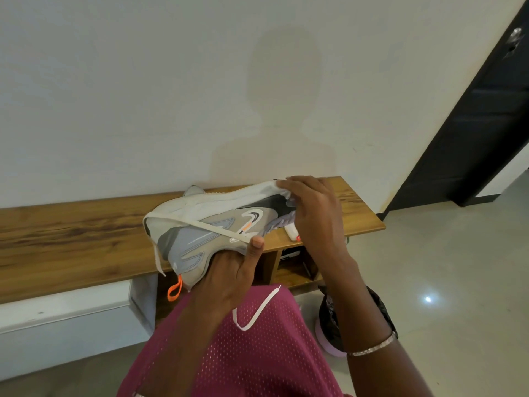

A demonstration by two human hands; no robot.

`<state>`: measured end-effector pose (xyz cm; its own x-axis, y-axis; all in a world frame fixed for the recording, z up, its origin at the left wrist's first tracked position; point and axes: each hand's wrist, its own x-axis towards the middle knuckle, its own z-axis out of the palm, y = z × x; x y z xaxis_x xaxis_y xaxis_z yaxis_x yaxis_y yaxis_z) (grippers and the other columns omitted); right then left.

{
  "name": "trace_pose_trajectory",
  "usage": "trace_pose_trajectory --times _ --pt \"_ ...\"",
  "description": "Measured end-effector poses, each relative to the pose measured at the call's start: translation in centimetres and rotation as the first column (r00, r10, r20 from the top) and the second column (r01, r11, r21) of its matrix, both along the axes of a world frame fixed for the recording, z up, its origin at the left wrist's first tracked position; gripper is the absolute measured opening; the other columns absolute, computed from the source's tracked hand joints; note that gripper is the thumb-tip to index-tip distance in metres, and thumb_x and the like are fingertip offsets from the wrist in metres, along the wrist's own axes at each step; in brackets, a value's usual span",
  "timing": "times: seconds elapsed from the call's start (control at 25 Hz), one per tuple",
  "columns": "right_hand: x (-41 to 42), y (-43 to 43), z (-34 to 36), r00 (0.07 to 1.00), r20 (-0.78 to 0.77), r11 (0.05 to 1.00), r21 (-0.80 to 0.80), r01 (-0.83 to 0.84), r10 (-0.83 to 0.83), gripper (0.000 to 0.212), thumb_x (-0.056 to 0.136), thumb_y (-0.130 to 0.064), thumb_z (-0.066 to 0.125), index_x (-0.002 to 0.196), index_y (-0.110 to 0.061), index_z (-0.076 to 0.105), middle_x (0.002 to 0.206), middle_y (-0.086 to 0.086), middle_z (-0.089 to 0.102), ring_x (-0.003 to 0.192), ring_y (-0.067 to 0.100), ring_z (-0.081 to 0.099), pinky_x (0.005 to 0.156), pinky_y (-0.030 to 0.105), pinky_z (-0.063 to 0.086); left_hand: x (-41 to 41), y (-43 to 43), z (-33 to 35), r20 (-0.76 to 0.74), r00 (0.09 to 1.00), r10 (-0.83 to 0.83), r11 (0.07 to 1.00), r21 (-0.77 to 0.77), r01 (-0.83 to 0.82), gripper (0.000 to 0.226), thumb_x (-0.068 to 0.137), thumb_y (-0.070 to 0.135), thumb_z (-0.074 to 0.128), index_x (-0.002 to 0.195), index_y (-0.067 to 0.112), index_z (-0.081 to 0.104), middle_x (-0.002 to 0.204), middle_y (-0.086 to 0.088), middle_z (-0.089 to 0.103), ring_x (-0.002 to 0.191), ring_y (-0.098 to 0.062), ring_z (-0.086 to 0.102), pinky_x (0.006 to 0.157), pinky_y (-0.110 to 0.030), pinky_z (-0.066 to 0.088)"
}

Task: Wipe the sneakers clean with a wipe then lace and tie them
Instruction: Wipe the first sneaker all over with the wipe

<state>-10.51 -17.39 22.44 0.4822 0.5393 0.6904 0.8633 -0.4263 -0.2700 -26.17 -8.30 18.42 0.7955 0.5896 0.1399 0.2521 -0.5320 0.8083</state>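
A grey, beige and white sneaker (200, 233) with an orange heel loop is held on its side above the wooden bench (71, 233), sole facing away. My left hand (229, 270) grips it from below at the collar, thumb pressing a white lace (211, 226) against its side. My right hand (312, 213) is at the toe end, fingers closed on a white wipe (274, 187) pressed to the sole's front. A second white lace (257, 310) lies on my magenta mesh shorts.
A small white tube with a red tip (292, 232) lies on the bench under my right hand. Open cubbies (289, 267) sit beneath the bench. A bin with a black bag (329, 319) stands on the tiled floor at right. A dark door (481, 110) is far right.
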Motion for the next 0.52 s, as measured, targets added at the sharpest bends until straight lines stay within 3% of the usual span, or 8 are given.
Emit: trace_pose_trajectory --times 0.08,0.12,0.28,0.4,0.52 --pt "1.5 -1.2 -0.3 0.995 -0.072 0.994 0.079 0.073 -0.068 0.033 0.087 0.008 0.062 0.114 -0.009 0.073 0.109 0.01 0.072 0.101 0.028 0.064 0.078 0.033 0.055 0.0 0.2 0.2 0.007 1.0 0.007 1.0 -0.008 -0.007 0.085 0.057 0.1 -0.005 0.126 0.059 0.025 0.15 -0.003 0.045 0.142 -0.019 0.035 0.115 -0.028 0.018" --pt "2.0 -1.6 -0.3 0.991 -0.088 0.989 0.107 0.106 -0.097 0.034 0.087 0.01 0.061 0.113 -0.008 0.073 0.107 0.01 0.073 0.099 0.029 0.065 0.076 0.036 0.057 0.0 0.3 0.4 0.0 1.0 0.007 1.0 -0.009 -0.007 0.084 0.056 0.1 -0.005 0.124 0.059 0.022 0.153 -0.003 0.041 0.145 -0.02 0.032 0.115 -0.028 0.016" --pt "0.8 -0.5 0.4 0.989 -0.005 0.983 0.11 0.145 -0.146 0.029 0.087 0.007 0.06 0.109 -0.005 0.074 0.107 0.012 0.073 0.098 0.031 0.065 0.077 0.028 0.05 -0.1 0.2 0.5 -0.021 0.999 -0.025 0.999 -0.023 0.024 0.112 0.063 0.098 0.0 0.149 0.034 0.033 0.153 -0.002 0.042 0.144 -0.018 0.032 0.112 -0.023 0.015" --pt "-2.1 1.7 0.9 0.998 0.064 1.0 0.024 0.007 -0.008 0.035 0.09 -0.017 0.046 0.107 -0.006 0.075 0.109 0.009 0.073 0.103 0.028 0.062 0.08 0.031 0.05 0.1 0.0 0.6 -0.051 0.997 -0.064 0.998 -0.023 0.063 0.086 0.08 0.078 0.015 0.143 0.027 0.045 0.141 -0.002 0.054 0.136 -0.014 0.041 0.105 -0.017 0.015" --pt "-2.9 2.2 0.2 0.991 0.083 0.993 -0.056 -0.099 0.104 0.026 0.083 -0.013 0.061 0.105 -0.008 0.075 0.109 0.006 0.073 0.103 0.025 0.06 0.081 0.031 0.051 -0.1 0.0 0.1 -0.05 0.995 -0.087 0.996 0.023 0.089 0.092 0.078 0.087 0.01 0.146 0.034 0.042 0.147 0.003 0.048 0.139 -0.012 0.036 0.11 -0.018 0.014"
